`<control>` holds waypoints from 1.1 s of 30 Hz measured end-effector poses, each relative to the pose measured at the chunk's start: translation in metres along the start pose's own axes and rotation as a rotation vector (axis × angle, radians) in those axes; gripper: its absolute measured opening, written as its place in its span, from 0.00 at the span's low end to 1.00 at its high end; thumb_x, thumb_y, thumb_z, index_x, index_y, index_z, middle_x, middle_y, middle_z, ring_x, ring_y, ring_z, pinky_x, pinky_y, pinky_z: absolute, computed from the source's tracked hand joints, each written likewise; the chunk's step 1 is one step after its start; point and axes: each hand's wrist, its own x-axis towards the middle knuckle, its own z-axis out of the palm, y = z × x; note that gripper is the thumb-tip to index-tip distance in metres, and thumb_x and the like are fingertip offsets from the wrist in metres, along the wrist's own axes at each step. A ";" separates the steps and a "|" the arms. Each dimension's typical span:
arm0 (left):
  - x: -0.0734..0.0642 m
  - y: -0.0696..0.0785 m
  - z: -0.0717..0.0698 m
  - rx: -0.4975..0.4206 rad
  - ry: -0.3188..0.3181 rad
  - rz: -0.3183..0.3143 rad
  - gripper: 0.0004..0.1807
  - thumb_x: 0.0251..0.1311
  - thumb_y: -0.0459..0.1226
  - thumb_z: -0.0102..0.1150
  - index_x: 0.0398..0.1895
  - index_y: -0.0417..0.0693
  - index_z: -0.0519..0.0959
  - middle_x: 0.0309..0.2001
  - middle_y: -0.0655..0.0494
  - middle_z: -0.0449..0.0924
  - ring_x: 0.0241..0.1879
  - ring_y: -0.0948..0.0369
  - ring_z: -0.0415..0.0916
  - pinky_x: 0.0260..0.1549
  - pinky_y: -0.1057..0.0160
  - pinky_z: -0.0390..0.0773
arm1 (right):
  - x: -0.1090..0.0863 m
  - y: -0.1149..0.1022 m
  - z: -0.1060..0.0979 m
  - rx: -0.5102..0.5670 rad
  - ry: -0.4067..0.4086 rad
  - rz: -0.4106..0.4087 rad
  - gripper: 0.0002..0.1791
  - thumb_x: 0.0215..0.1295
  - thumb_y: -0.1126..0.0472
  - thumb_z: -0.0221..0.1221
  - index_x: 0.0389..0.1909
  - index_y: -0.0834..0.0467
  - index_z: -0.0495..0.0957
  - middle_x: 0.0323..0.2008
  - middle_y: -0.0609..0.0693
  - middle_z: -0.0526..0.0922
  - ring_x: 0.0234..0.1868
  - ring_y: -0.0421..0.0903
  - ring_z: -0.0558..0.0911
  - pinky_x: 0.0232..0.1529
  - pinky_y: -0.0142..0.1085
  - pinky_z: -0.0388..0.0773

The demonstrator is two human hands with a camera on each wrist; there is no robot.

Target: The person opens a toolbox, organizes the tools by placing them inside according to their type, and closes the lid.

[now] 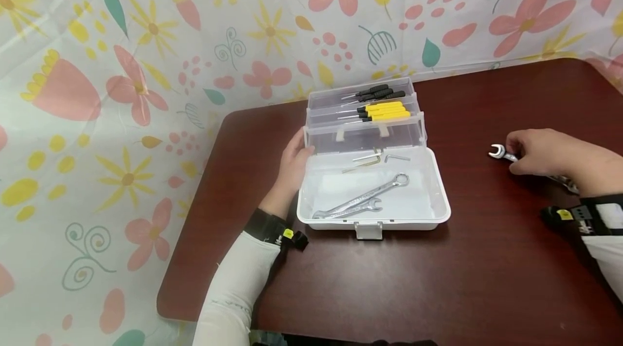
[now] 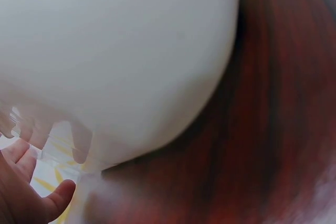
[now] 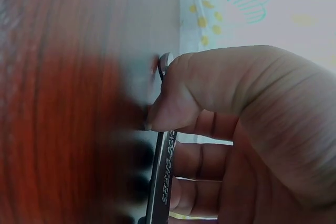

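A white toolbox point(image 1: 375, 225) stands with its clear tiered trays point(image 1: 336, 143) folded up at the back. At its left side my left hand point(image 1: 293, 159) touches the box near the tray hinge, fingers extended and thumb point(image 2: 62, 200) spread apart. Two silver wrenches point(image 1: 362, 194) lie in the base, along with several hex keys point(image 1: 367, 159). Off to the right, my right hand point(image 1: 545, 154) pinches a silver wrench point(image 3: 161, 182) between thumb and fingers, low over the table. Its open jaw end sticks out to the left; more metal shows under the wrist.
Black-handled screwdrivers point(image 1: 375, 92) lie in the top tray, yellow-handled ones point(image 1: 384, 110) in the tray below. A latch point(image 1: 368, 231) hangs at the toolbox's front. Around it spreads the dark wooden table point(image 1: 389, 286); a floral cloth point(image 1: 272, 21) hangs behind.
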 end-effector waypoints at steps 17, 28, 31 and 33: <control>0.002 0.006 0.001 0.044 0.009 0.017 0.30 0.74 0.31 0.46 0.78 0.52 0.65 0.74 0.45 0.71 0.71 0.41 0.71 0.68 0.41 0.72 | 0.000 0.001 0.001 0.013 0.023 -0.007 0.15 0.49 0.62 0.69 0.36 0.57 0.73 0.22 0.47 0.71 0.25 0.44 0.68 0.30 0.38 0.61; 0.001 0.002 -0.001 0.031 -0.004 -0.022 0.31 0.75 0.30 0.44 0.80 0.47 0.61 0.76 0.41 0.66 0.73 0.39 0.66 0.71 0.40 0.68 | 0.001 0.000 -0.001 0.005 0.012 -0.009 0.15 0.53 0.61 0.68 0.38 0.57 0.73 0.24 0.46 0.73 0.24 0.43 0.68 0.29 0.37 0.62; 0.000 0.002 0.000 0.043 0.006 -0.013 0.30 0.75 0.30 0.45 0.79 0.49 0.63 0.75 0.43 0.68 0.72 0.39 0.67 0.69 0.40 0.70 | -0.001 -0.001 -0.005 0.003 0.017 -0.019 0.15 0.53 0.61 0.69 0.39 0.57 0.74 0.24 0.47 0.73 0.25 0.44 0.69 0.29 0.37 0.63; -0.001 0.002 0.000 0.051 0.011 -0.008 0.30 0.75 0.31 0.45 0.79 0.52 0.64 0.74 0.44 0.69 0.72 0.40 0.68 0.69 0.40 0.71 | -0.002 -0.003 -0.008 -0.005 0.025 -0.026 0.16 0.53 0.61 0.69 0.39 0.57 0.74 0.25 0.46 0.74 0.25 0.43 0.69 0.30 0.37 0.64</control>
